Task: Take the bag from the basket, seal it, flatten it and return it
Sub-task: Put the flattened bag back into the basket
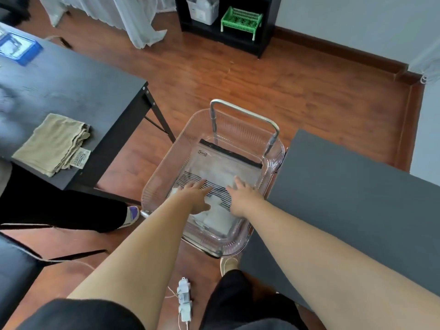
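A clear plastic basket [164,167] with a metal handle stands on the floor between two tables. Inside it lies a transparent zip bag [226,166] with a black zipper strip at its far end and black stripes across its middle; white cloth shows through it. Both my hands are down in the basket. My left hand [196,195] rests flat on the near left part of the bag, fingers spread. My right hand [242,195] lies flat on the near right part, fingers apart. Neither hand grips the bag.
A dark table on the left holds a folded olive towel [53,144] and a blue tray [17,47]. A grey table top [357,210] sits close on the right. A white power strip [184,298] lies on the wooden floor. A black shelf holds a green basket [240,20].
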{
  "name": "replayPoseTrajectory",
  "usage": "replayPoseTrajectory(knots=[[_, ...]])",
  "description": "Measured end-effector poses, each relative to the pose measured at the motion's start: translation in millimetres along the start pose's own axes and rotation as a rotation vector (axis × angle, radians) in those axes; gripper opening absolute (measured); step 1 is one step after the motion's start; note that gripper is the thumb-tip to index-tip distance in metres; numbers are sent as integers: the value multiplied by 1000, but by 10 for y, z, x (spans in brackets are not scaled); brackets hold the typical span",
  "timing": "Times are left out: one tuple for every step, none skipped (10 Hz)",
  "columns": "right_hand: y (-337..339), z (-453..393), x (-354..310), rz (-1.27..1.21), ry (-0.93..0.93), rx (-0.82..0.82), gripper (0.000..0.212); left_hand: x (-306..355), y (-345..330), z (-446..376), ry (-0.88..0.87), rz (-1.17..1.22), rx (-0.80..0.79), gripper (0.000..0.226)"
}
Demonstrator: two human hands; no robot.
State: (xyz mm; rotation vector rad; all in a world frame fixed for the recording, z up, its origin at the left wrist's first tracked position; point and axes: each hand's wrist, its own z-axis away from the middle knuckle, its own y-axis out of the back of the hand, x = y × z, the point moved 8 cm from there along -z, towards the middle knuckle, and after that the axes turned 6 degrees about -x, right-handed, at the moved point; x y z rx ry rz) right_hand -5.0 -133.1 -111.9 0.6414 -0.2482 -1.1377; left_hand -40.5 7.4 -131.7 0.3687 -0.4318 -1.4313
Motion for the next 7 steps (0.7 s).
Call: replayPoseTrajectory(knots=[[-175, -140, 28, 54, -64, -93, 86, 104, -31, -101, -12, -35, -15, 73], [-293, -199, 80, 157, -110, -181, 82, 22, -129, -180, 51, 16, -83, 71], [-338, -207, 92, 268, -135, -218, 82, -106, -214, -217, 105, 133, -136, 80], [-347, -227, 102, 319, -146, -248, 83, -245, -212, -220, 189, 213, -132, 100], [-279, -166, 113, 342, -157, -252, 75, -278, -163, -158, 219, 226, -114, 104], [-174, -125, 69, 294, -111, -171, 67, -220, 7, -118, 161, 275, 3, 94], [60, 3, -46, 147, 4, -20, 62, -105, 220, -1, 105, 292, 115, 84]])
